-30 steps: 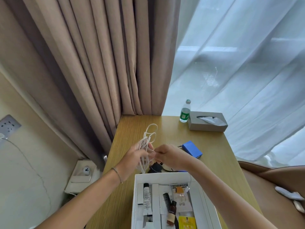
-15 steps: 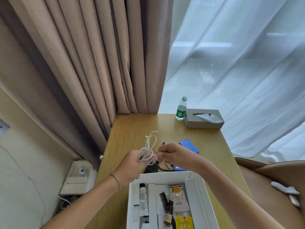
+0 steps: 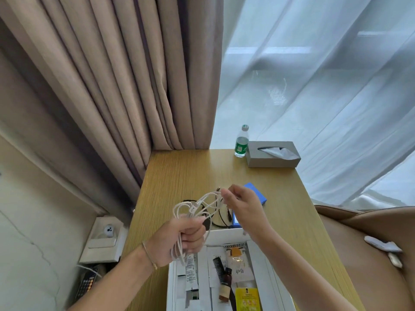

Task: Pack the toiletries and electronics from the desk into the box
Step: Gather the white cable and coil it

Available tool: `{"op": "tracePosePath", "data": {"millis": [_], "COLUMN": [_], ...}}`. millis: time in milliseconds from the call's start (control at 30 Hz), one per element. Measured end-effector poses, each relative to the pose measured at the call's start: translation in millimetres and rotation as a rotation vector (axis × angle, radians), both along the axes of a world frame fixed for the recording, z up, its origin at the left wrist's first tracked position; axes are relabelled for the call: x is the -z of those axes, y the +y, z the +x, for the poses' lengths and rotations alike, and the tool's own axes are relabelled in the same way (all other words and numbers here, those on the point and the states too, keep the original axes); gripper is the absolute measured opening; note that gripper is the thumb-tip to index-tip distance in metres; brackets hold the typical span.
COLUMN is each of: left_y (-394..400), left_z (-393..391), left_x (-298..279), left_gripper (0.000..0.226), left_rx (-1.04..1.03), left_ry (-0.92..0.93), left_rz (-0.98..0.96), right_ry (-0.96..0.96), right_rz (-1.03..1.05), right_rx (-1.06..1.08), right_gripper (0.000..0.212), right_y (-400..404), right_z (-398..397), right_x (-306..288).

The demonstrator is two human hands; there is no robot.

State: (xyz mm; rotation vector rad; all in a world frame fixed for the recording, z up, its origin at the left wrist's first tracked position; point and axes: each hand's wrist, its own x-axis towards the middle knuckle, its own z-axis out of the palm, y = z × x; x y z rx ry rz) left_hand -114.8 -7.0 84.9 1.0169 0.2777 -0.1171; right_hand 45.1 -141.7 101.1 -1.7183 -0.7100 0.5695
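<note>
My left hand (image 3: 182, 239) grips a coiled white cable (image 3: 195, 208) above the near left corner of the white box (image 3: 226, 235). My right hand (image 3: 243, 206) pinches one end of that cable, held up and to the right. Inside the box lie a white tube (image 3: 191, 274), a black comb (image 3: 219, 267), a small brown bottle (image 3: 225, 288), a clear sachet (image 3: 235, 259) and a yellow packet (image 3: 247, 300). A black cable (image 3: 222, 217) lies on the wooden desk (image 3: 179, 176) behind the box. A blue box (image 3: 258, 195) sits partly hidden behind my right hand.
At the desk's far edge stand a water bottle (image 3: 241, 142) and a grey tissue box (image 3: 272, 153). Brown curtains (image 3: 112, 75) hang at the left, sheer curtains at the right. A brown chair (image 3: 370, 254) is to the right. A low ledge with a small white device (image 3: 109, 230) lies left.
My hands have drawn apart: the right hand pulled the cable end up and rightward, the left hand dropped lower with the coil. The view tilted downward a little.
</note>
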Motion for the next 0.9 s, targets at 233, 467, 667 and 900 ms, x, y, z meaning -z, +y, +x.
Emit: {"op": "tracePosePath", "data": {"millis": [233,467,667,900], "left_y": [-12.8,-59.3,-97.7,-111.8], "left_z": [-0.4,2.6,-7.7,-5.9], "left_x": [17.7,48.7,82.2,108.1], "left_gripper": [0.047,0.03,0.028,0.034], "left_rx": [-0.046,-0.463,-0.321,-0.084], "left_ry": [0.105,0.454,0.473,0.541], "left_rz": [-0.137,0.487,0.95,0.949], "right_ry": [0.601,0.601,0.642,0.554], "right_rz": [0.089,-0.062,-0.156,-0.321], "right_rx": [-0.079,0.083,0.212,0.261], "right_gripper": [0.032,0.033,0.035,0.034], "right_y": [-13.0,-32.7,-59.6,-80.9], "right_z": [-27.4,-40.4,-45.8,-39.8], "right_x": [23.3,61.8,105.9,134.0]}}
